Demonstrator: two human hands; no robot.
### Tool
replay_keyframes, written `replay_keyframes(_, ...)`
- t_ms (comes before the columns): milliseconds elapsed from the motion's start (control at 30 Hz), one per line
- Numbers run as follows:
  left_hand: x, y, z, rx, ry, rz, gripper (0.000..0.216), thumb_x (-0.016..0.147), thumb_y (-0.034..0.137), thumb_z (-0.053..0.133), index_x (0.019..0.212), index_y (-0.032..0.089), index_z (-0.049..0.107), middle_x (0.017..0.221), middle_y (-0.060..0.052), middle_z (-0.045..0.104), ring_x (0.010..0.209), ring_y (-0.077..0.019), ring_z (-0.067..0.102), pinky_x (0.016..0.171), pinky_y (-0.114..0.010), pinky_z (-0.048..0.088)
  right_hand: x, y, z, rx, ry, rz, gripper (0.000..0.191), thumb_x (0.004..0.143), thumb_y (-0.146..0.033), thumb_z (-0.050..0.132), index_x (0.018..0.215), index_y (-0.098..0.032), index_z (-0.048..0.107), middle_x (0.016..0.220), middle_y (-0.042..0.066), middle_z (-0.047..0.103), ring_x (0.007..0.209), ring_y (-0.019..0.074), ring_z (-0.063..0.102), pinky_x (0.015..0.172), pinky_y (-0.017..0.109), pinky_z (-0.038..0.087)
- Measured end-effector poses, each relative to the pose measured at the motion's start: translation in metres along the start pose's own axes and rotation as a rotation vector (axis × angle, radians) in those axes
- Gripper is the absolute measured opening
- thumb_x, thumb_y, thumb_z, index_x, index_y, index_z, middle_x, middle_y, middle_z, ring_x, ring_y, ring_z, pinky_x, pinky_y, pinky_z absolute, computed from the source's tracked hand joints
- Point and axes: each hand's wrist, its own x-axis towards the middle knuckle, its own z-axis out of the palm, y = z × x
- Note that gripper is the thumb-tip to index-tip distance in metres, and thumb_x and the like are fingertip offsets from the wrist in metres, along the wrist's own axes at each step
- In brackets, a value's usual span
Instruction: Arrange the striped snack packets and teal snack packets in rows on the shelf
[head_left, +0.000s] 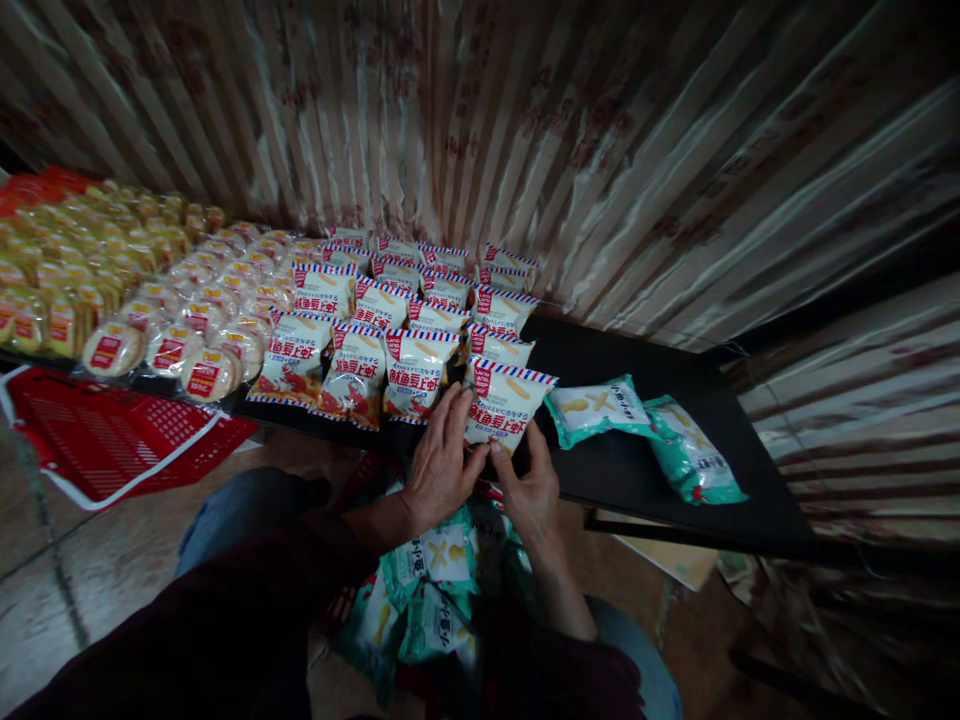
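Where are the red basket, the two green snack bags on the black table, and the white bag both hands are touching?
red basket (105, 440), head view, on its mesh floor.
green snack bags (600, 408), head view, middle of the nearer bag.
white bag (504, 405), head view, centre of its front.

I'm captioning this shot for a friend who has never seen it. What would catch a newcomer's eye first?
First, the rows of red-and-white snack bags standing packed across the black shelf, with the left hand and right hand both on the front bag at the row's right end. Next, two green bags lie flat to the right, and round cracker packs fill the left side above a red basket.
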Motion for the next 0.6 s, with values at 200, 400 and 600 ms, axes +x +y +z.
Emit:
replay_keyframes(200, 0.002, -0.001, 0.003, -0.056, -0.009, -0.006, 0.056, 0.095, 0.023, 0.042, 0.146, 0.016, 0.021, 0.152, -0.019, 0.026, 0.144, -0.0261, 0.026, 0.116, -0.046, 0.032, 0.003, -0.006, -0.001, 0.131, -0.026, 0.041, 0.072, 0.082, -0.05, 0.062, 0.143, -0.02, 0.04, 0.143, 0.012, 0.049, 0.13, 0.0287, 0.047, 0.109, 0.05, 0.036)
replay_keyframes(400, 0.001, -0.002, 0.007, -0.117, -0.01, -0.028, 0.057, 0.095, 0.024, 0.039, 0.147, 0.016, 0.018, 0.151, -0.019, 0.027, 0.143, -0.0259, 0.026, 0.116, -0.049, 0.032, 0.022, -0.012, -0.006, 0.194, -0.065, 0.007, 0.073, 0.084, -0.054, 0.057, 0.145, -0.021, 0.037, 0.148, 0.011, 0.044, 0.135, 0.0273, 0.042, 0.111, 0.047, 0.033)
replay_keyframes(600, 0.001, -0.002, 0.007, -0.127, -0.02, -0.021, 0.056, 0.096, 0.025, 0.036, 0.148, 0.015, 0.016, 0.152, -0.02, 0.027, 0.144, -0.0258, 0.025, 0.115, -0.049, 0.032, 0.042, -0.018, -0.003, 0.243, -0.125, -0.007, 0.061, 0.086, -0.055, 0.054, 0.138, -0.022, 0.045, 0.124, 0.009, 0.062, 0.109, 0.0242, 0.059, 0.097, 0.039, 0.046)
